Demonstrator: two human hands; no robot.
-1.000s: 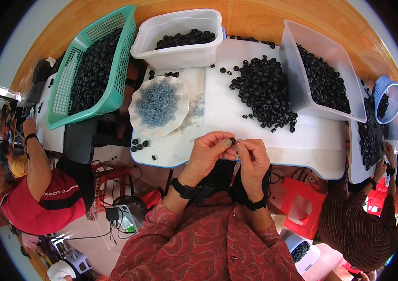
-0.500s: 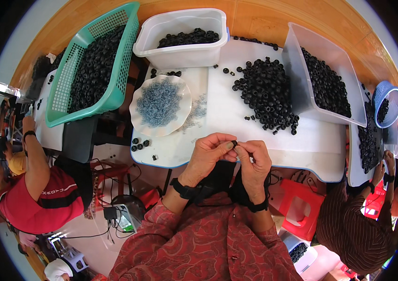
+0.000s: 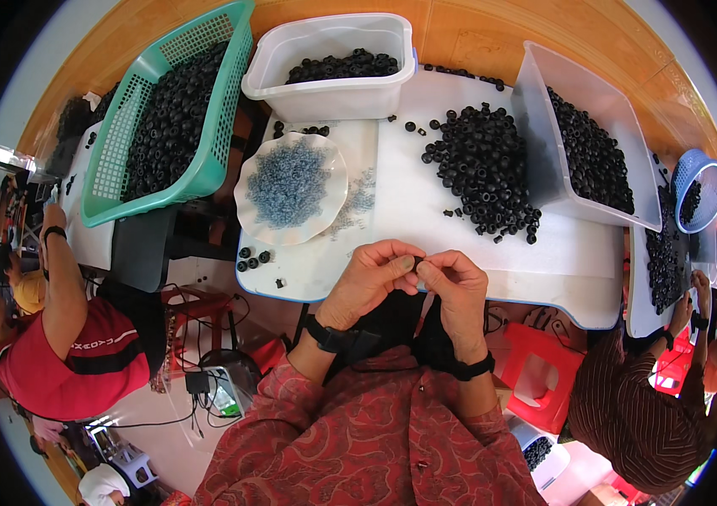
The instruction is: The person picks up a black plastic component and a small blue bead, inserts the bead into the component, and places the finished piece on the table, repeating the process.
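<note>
Head view: both hands' grips pinch one small black ring (image 3: 417,262) together, left hand (image 3: 373,279), right hand (image 3: 456,288); assembling step, needing steady alignment; loose rings (image 3: 485,169) at one o'clock.

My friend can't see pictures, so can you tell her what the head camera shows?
A person's left hand and right hand meet fingertip to fingertip at the near edge of a white table, pinching something too small to tell. Ahead lie a pile of black rings, a white plate of tiny bluish-grey bits, a green basket and clear tubs of more rings.
</note>
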